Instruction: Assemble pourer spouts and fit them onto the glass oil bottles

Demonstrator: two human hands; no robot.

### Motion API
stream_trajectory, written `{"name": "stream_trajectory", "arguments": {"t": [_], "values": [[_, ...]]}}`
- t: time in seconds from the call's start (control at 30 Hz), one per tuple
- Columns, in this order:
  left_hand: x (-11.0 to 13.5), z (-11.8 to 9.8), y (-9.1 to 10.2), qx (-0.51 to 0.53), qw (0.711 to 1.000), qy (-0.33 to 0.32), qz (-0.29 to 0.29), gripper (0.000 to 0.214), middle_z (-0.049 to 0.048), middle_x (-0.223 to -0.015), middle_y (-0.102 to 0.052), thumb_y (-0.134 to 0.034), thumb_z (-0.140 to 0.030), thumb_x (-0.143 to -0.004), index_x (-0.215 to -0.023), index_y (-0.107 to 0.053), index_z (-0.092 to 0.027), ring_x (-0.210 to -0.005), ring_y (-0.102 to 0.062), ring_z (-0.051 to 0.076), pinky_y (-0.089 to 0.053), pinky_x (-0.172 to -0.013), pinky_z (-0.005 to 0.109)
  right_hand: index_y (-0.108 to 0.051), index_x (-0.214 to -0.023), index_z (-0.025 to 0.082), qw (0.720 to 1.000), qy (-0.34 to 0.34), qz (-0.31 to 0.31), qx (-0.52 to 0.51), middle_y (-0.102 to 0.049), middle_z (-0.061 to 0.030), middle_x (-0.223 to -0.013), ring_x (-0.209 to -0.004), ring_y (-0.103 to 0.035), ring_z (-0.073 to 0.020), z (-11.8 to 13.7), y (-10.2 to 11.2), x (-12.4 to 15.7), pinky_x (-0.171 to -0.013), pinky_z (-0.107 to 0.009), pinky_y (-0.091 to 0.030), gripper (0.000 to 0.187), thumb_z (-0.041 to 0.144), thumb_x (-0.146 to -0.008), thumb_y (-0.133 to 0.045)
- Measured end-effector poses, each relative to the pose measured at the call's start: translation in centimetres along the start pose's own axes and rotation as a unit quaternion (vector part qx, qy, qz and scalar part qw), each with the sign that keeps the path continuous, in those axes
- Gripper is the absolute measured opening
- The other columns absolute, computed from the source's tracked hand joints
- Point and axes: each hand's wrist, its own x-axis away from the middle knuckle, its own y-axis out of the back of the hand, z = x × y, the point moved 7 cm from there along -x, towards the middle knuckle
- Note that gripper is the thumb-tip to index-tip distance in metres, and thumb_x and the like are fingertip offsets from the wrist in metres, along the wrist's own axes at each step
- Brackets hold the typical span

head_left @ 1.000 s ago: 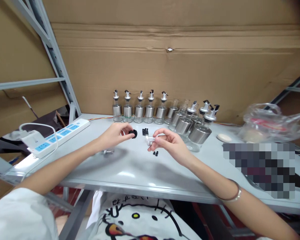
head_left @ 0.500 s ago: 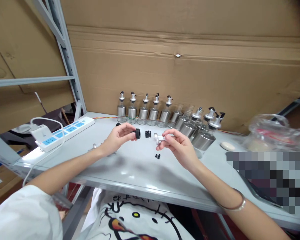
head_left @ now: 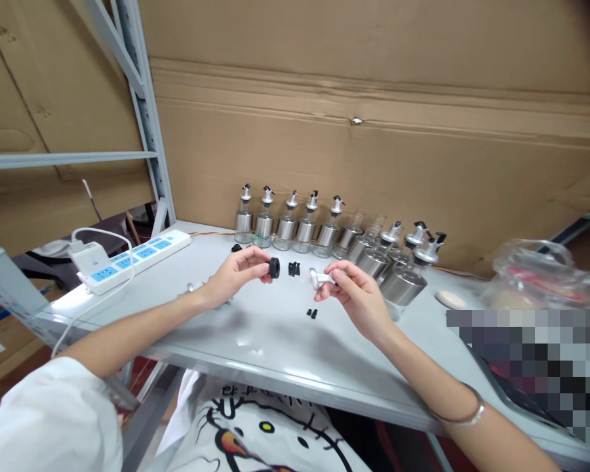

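My left hand [head_left: 240,272] pinches a small black ring-shaped cap [head_left: 274,267] above the grey table [head_left: 255,341]. A little to its right, my right hand [head_left: 356,292] grips a silver pourer spout [head_left: 319,278], its end turned toward the cap. The two parts are a short gap apart. Small black plugs lie in a cluster [head_left: 294,268] between the hands, and two more black plugs [head_left: 311,313] lie below my right hand. A small metal part [head_left: 191,287] rests by my left wrist.
A row of glass and steel oil bottles [head_left: 295,226] lines the cardboard wall, with more bottles [head_left: 403,275] grouped at right. A white and blue power strip [head_left: 132,259] lies at left. A plastic bag [head_left: 541,275] and a white oval piece [head_left: 451,299] sit at right.
Both hands have lifted slightly and drawn closer, the black cap now turned on edge toward the spout. The camera has shifted, so everything sits further right and lower.
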Motion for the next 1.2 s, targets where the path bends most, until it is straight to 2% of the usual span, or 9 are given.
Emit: {"name": "stream_trajectory", "arguments": {"t": [0.43,0.63,1.2], "values": [[0.1,-0.3,-0.4,-0.022,1.000,-0.003,0.016,0.030,0.0018,-0.071,-0.065,-0.072,-0.039,-0.074,-0.083,-0.060,-0.013,-0.065,-0.061,0.013,-0.048,-0.066,0.027,-0.059,-0.084,0.021,1.000,0.009,-0.002,0.001,-0.065,0.0034,-0.057,-0.057,-0.064,-0.0133,0.0,0.1,-0.1,-0.065,-0.030,-0.053,0.020,0.039,-0.082,-0.064],[0.3,0.0,-0.7,-0.019,0.999,0.010,0.031,0.032,0.0020,-0.072,-0.065,-0.072,-0.040,-0.073,-0.084,-0.060,-0.013,-0.066,-0.061,0.013,-0.048,-0.067,0.027,-0.059,-0.082,0.021,0.999,0.031,-0.026,0.009,-0.064,0.0038,-0.054,-0.055,-0.063,-0.0132,0.4,0.5,-0.2,-0.062,-0.029,-0.052,0.021,0.041,-0.080,-0.066],[0.3,0.7,-0.8,-0.009,0.998,0.028,0.047,0.034,0.0023,-0.072,-0.065,-0.072,-0.043,-0.072,-0.085,-0.060,-0.013,-0.067,-0.060,0.013,-0.048,-0.071,0.028,-0.059,-0.081,0.021,0.997,0.033,-0.061,0.036,-0.062,0.0033,-0.053,-0.053,-0.062,-0.0156,1.0,1.4,-0.2,-0.060,-0.032,-0.052,0.023,0.042,-0.076,-0.068]]}}
